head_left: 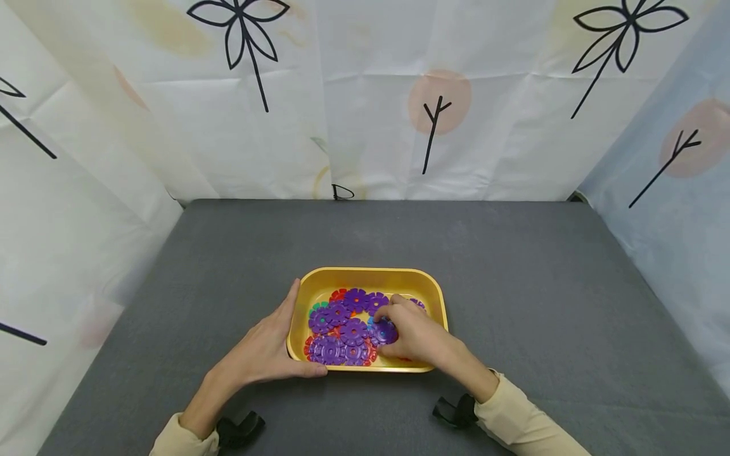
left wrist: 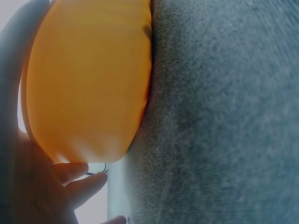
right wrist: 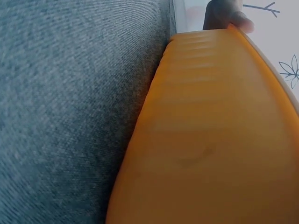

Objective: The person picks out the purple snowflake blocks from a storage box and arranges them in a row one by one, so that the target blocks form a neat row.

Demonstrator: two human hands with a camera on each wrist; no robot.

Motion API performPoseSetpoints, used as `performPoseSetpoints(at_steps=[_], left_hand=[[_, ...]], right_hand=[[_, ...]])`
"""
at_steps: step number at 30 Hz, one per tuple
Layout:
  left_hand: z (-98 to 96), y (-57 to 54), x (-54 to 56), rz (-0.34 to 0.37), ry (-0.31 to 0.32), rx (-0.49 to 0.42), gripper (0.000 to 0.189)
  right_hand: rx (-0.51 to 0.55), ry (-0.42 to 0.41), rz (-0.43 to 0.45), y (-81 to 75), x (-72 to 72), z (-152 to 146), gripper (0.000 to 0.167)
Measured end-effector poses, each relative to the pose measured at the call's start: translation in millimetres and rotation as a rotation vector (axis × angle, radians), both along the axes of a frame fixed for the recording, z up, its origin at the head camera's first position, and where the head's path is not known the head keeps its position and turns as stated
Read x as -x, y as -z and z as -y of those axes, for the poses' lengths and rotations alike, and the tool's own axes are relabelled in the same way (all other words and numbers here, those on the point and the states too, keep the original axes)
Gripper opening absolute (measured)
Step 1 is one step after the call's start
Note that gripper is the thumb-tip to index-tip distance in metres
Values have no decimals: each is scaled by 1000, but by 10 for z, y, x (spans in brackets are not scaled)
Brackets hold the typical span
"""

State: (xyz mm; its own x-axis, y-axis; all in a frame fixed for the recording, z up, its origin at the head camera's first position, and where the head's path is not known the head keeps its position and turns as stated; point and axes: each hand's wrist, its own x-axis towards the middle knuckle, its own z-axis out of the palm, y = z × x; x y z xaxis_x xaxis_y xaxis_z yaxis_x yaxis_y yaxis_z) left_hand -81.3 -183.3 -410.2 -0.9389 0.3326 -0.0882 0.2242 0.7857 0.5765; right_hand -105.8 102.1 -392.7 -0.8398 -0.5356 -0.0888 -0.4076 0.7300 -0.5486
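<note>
A yellow tray (head_left: 371, 273) holds many flower-shaped plastic discs, mostly purple (head_left: 329, 349), with some red (head_left: 338, 295) and green ones among them. My left hand (head_left: 268, 345) rests against the tray's left side, fingers straight along the wall and thumb along the front edge. In the left wrist view, fingers (left wrist: 86, 189) reach past the tray's end wall (left wrist: 88, 84). Reaching over the right part of the tray, my right hand (head_left: 416, 330) pinches a purple flower disc (head_left: 383, 332) between thumb and fingers. The right wrist view shows only the tray's outer wall (right wrist: 205, 121) and the left thumb (right wrist: 240, 21).
The tray stands on a grey cloth-covered table (head_left: 513, 272). A white curtain (head_left: 371, 126) with printed flowers and twigs hangs behind and at both sides. Black straps (head_left: 456, 411) sit at both wrists.
</note>
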Motion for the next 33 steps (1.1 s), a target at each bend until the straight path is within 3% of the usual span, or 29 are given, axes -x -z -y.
performPoseSetpoints(at_steps=[6, 12, 21, 26, 33], left_hand=[[-2, 14, -13, -12, 15, -7, 143], [5, 15, -20, -51, 27, -6, 141], [3, 20, -24, -38, 11, -11, 140], [-2, 16, -29, -21, 0, -9, 140], [-14, 22, -25, -6, -2, -19, 141]], right_hand=[[-11, -32, -57, 9, -3, 15, 40], [-11, -8, -42, -7, -12, 21, 44], [80, -9, -113, -345, -29, -74, 44], [134, 15, -162, -553, 97, -168, 44], [208, 72, -184, -693, 450, -89, 47]])
